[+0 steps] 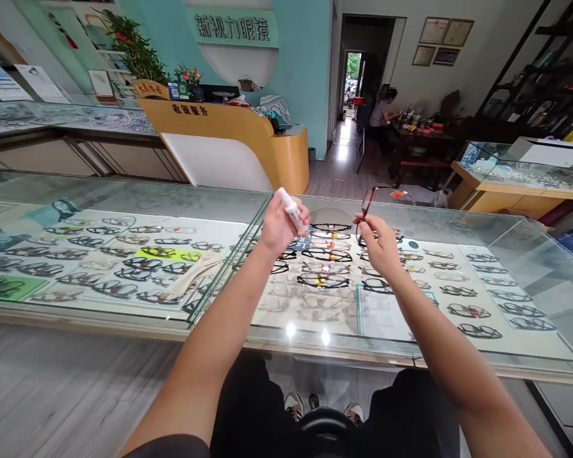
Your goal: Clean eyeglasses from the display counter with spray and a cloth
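Observation:
My left hand (277,224) is closed around a small white bottle (292,210), its tip angled toward the right. My right hand (381,242) pinches a pair of red-framed glasses (368,207) by the frame and holds them up above the glass counter (315,331). An orange tag hangs from the glasses. The two hands are about a hand's width apart, above rows of spectacle frames (325,254) displayed under the glass.
A folded beige cloth (195,270) lies on the counter at left. A yellow reception desk (229,137) stands behind. A person sits at a dark table (413,137) at the back right. More glass showcases (520,168) stand on the right.

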The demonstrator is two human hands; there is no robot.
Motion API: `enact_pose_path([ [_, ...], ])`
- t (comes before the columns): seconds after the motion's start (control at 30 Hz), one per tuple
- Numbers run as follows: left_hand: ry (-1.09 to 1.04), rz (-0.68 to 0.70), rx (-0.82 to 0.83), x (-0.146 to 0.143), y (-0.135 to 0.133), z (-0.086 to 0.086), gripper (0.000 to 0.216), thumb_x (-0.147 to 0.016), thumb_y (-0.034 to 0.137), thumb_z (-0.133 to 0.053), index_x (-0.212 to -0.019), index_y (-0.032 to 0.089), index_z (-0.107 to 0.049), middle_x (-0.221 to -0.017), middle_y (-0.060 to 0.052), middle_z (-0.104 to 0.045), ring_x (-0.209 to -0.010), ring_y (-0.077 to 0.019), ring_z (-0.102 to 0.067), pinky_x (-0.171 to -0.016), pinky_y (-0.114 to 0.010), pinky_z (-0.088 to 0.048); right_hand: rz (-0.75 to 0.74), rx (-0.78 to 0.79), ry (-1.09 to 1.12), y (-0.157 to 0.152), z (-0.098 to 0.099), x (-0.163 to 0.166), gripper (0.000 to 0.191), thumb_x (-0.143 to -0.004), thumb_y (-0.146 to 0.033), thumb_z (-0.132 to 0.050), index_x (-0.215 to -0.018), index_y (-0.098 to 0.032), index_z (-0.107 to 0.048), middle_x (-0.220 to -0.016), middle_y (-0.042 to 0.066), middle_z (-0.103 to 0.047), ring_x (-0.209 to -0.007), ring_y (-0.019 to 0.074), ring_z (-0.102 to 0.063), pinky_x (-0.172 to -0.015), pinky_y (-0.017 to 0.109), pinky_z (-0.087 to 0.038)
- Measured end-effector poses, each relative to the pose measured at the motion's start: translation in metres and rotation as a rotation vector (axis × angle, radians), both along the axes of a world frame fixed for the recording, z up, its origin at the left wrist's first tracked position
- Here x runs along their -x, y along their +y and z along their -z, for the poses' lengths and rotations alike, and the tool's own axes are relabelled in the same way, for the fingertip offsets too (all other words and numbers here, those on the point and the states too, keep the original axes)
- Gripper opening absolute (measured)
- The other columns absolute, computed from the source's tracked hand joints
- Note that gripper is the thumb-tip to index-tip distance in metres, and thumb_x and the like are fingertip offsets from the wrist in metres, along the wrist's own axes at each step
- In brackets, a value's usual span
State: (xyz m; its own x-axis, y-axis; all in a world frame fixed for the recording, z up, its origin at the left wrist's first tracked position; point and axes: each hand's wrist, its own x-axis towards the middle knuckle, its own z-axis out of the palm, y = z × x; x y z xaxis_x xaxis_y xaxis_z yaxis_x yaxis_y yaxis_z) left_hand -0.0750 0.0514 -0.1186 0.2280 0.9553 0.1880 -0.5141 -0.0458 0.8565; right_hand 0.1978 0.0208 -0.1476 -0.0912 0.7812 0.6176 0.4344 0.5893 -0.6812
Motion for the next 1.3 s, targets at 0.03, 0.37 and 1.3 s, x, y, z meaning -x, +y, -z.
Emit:
enact_pose_path([
  [0.03, 0.038, 0.092, 0.020, -0.004, -0.003, 0.001, 0.069, -0.091, 0.089, -0.054, -0.075, 0.022, -0.054, -0.065, -0.001, -0.047, -0.056, -0.0164, -0.053, -0.041, -0.023, -0.036, -0.026, 0.014, 0.000, -0.001, 0.000, 0.002, 0.046, -0.112, -0.059, -0.049, -0.130, -0.026, -0.077, -0.125, 0.012, -0.082, -0.117, 0.0317, -0.073, -0.105, 0.050, -0.052],
  [0.37, 0.277, 0.103, -0.010, -0.028, -0.011, 0.011, 0.090, -0.077, 0.108, -0.043, -0.058, 0.021, -0.054, -0.053, 0.000, -0.039, -0.047, -0.0138, -0.042, -0.039, -0.024, -0.027, -0.395, 0.292, 0.138, -0.028, -0.009, 0.024, 0.050, -0.107, -0.068, -0.056, -0.123, -0.026, -0.078, -0.120, 0.008, -0.080, -0.108, 0.0248, -0.071, -0.102, 0.042, -0.055],
  [1.3, 0.733, -0.268, -0.389, -0.035, -0.029, 0.021, 0.076, -0.095, 0.092, -0.042, -0.066, 0.023, -0.051, -0.067, -0.004, -0.050, -0.062, -0.0179, -0.042, -0.056, -0.033, -0.030, -0.390, 0.328, 0.306, -0.025, -0.014, 0.020, 0.049, -0.105, -0.067, -0.060, -0.124, -0.026, -0.078, -0.115, 0.008, -0.081, -0.105, 0.0240, -0.070, -0.104, 0.042, -0.057],
])
